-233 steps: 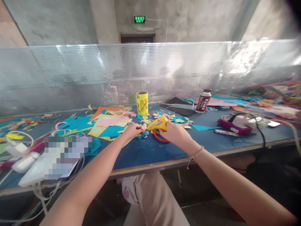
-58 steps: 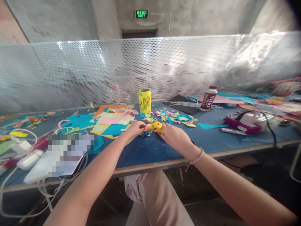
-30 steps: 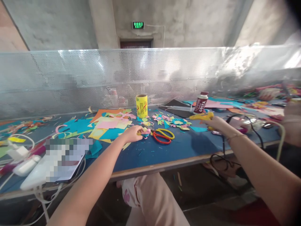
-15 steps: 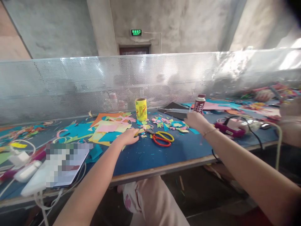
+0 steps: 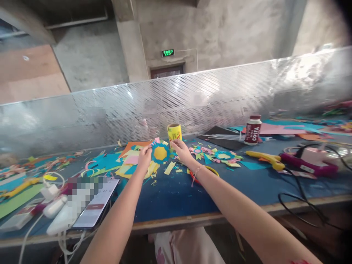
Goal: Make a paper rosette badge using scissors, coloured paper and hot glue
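Holds up a paper flower (image 5: 160, 153), blue with a yellow centre, between both hands just above a blue table (image 5: 176, 198) strewn with paper scraps (image 5: 129, 161). Pinches its left edge with the left hand (image 5: 144, 158), fingers closed narrowly on the rim. Grips its right edge with the right hand (image 5: 181, 149), thumb and fingertips drawn together on the paper. Just behind the flower, a yellow roll (image 5: 174, 132) upright near the perforated metal screen (image 5: 110, 110). Under the right wrist, partly hidden, scissors (image 5: 211, 169). Just beyond to the right, finished paper cut-outs (image 5: 224, 156). Farther right and well apart from the hands, a yellow glue gun (image 5: 265, 157) lying flat, with a brown bottle (image 5: 252, 125) standing behind it. Near the table's front edge on the left, a phone (image 5: 95, 202) beside a white charger (image 5: 55, 206).
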{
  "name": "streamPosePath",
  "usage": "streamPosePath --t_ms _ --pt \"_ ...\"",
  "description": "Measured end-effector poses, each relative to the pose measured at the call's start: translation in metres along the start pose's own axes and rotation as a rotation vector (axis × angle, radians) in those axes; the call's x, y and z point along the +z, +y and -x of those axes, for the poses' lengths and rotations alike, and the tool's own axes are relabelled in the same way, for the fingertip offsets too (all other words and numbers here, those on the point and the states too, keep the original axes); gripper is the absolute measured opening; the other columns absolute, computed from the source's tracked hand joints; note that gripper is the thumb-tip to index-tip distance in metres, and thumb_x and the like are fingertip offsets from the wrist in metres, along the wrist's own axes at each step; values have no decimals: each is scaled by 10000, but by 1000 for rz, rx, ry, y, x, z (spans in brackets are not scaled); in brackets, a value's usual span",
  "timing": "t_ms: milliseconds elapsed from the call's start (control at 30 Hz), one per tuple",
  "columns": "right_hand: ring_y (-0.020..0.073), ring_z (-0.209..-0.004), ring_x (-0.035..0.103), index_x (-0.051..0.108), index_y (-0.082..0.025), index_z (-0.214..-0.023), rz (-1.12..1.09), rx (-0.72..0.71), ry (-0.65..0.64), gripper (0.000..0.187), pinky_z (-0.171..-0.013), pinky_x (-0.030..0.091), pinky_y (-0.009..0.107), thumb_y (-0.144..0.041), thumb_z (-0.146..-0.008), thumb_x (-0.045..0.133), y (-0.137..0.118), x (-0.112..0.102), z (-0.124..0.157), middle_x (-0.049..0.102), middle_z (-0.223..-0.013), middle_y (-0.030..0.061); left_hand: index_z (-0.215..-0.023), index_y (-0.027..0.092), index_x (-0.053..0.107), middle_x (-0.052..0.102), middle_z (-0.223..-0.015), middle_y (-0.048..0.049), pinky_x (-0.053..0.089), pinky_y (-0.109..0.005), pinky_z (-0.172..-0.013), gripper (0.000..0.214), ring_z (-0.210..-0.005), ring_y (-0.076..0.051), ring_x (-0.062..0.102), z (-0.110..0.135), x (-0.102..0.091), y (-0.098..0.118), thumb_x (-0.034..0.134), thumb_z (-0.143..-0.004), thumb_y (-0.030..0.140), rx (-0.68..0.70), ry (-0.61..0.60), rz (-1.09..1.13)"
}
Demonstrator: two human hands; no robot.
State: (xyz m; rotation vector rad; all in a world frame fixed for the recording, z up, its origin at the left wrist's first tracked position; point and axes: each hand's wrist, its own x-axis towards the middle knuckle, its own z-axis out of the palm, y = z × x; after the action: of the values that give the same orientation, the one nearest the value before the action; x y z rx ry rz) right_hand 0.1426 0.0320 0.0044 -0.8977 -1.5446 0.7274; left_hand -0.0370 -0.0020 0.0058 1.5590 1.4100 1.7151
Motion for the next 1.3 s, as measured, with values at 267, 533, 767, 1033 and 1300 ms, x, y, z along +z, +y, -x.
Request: streamPosePath --t_ms 267,533,767,1033,1300 --pt "186 -796 634 606 -166 -845 -91 60 -213 320 -764 514 346 -395 -645 705 9 1 23 672 -868 62 -801 143 655 670 -887 -71 440 -315 -844 219 -931 -219 591 8 11 6 627 -695 332 -41 -174 256" --pt "183 -771 663 627 -162 -838 -187 73 -287 330 -741 547 336 -378 -617 745 14 5 23 702 -877 70 -763 144 656 651 -720 -16 448 -266 -701 402 -695 -140 583 9 7 13 820 -447 332 -111 -193 359" --pt "187 -796 667 650 -161 -840 -151 72 -330 315 -750 549 323 -356 -616 755 12 2 24 712 -876 64 -771 160 663 643 -662 6 450 -248 -656 372 -687 -137 588 13 6 22 816 -452 274 -132 -190 381" --pt "182 -779 662 649 -164 -838 -129 69 -331 247 -765 540 344 -312 -651 712 4 2 27 710 -883 64 -799 150 673 652 -725 -15 454 -274 -723 306 -744 -156 584 14 4 22 759 -536 281 -90 -194 282" --pt "136 -647 588 629 -157 -819 -41 -3 -225 249 -633 495 279 -361 -683 673 5 1 23 647 -736 26 -834 139 672 662 -795 -41 449 -285 -761 319 -764 -158 588 11 7 12 734 -560 291 -73 -223 295"
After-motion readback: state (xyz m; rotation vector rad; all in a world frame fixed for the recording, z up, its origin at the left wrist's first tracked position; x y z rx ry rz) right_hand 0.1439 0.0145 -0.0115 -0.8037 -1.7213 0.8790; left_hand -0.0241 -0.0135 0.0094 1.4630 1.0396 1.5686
